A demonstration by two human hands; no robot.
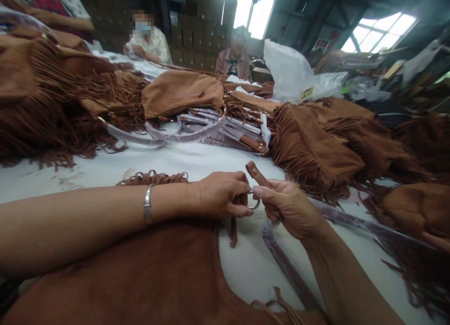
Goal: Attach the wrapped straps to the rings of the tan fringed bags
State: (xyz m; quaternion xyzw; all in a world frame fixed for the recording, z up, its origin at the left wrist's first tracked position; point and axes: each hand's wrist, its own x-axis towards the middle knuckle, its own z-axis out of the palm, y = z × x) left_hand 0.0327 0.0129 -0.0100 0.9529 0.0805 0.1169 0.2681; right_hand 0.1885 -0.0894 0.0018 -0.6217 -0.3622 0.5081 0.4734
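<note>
Pinched between the fingers of my left hand [218, 196] is a metal ring [254, 203], its curve showing between both hands. My right hand [290, 205] is closed on a brown leather strap [258, 174], whose end with a metal stud sticks up above the fingers; its thumb meets the ring. Below my left hand hangs a short leather tab [234, 232]. A plastic-wrapped strap [286, 259] runs down from under my right hand. The brown suede bag [140, 273] lies in front of me, under my left forearm.
Fringed suede bags are piled at the left [38, 81] and right [319, 142]. Wrapped straps [225, 133] lie stacked at the table's middle, behind my hands. A clear plastic bag [288, 72] stands behind them. Several people sit or stand across the white table [168, 158].
</note>
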